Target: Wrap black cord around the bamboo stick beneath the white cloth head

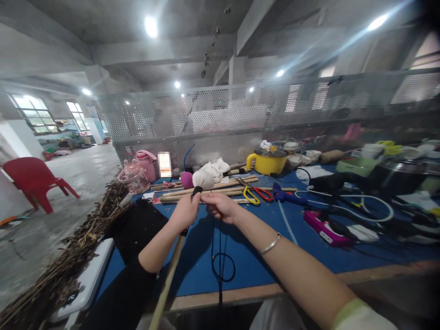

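My left hand (184, 211) is closed around a pale wooden stick (167, 286) that slants up from the table's front edge. Black wrapping (197, 190) covers the stick's upper end, and more black shows just below the hand. Close beside it, my right hand (222, 207) has its fingers pinched together at the stick's top, on a black cord (220, 256). The cord hangs below in a loop and trails over the table's front edge. Fingers partly hide where cord and stick meet.
On the blue table (254, 256) lie several wooden sticks (220, 185), yellow-handled scissors (251, 196), red-handled pliers (264, 194) and a blue glue gun (288, 196). A yellow pot (270, 162) stands behind. A magenta power strip (326, 229) sits right. Dry twigs (79, 238) line the left.
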`<state>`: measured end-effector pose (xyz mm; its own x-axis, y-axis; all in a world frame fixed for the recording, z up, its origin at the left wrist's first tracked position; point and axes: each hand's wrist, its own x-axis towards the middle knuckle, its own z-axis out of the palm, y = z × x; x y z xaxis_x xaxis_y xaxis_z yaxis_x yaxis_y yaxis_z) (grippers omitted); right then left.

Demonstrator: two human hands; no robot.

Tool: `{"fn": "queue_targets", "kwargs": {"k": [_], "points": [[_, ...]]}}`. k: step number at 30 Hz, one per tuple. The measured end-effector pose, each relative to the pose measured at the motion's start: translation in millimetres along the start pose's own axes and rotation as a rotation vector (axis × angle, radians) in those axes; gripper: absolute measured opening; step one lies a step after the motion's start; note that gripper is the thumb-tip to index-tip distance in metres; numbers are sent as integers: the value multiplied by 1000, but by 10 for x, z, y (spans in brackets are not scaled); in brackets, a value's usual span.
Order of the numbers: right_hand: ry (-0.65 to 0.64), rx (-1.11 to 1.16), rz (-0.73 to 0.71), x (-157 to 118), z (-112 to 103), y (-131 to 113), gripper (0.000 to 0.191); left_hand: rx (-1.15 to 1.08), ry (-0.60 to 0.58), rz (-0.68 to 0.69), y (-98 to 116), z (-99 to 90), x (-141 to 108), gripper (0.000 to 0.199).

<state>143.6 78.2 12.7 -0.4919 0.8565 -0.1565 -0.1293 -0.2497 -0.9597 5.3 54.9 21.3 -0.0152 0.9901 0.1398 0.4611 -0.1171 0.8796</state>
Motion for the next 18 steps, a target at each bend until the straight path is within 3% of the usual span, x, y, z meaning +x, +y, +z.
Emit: {"fn": "queue_targets", "kwargs": {"k": [3,6,8,14,18], "points": [[27,-32,-165,143,-27,79,30,-306,-150,-127,-50,0,29,44],[41,-44,-248,197,-61,185,33,-744,-344,-273,-108,13,31,55],[59,-36,-275,183,-67,231,35,-905,-410,-288,-144,25,16,59],[102,1,-290,73,-7,219,36,-1032,-488,-306,-202,45,-61,49],[62,25,-223,44,17,201,36,-1034,-525,-315,-230,55,-92,54]]}}
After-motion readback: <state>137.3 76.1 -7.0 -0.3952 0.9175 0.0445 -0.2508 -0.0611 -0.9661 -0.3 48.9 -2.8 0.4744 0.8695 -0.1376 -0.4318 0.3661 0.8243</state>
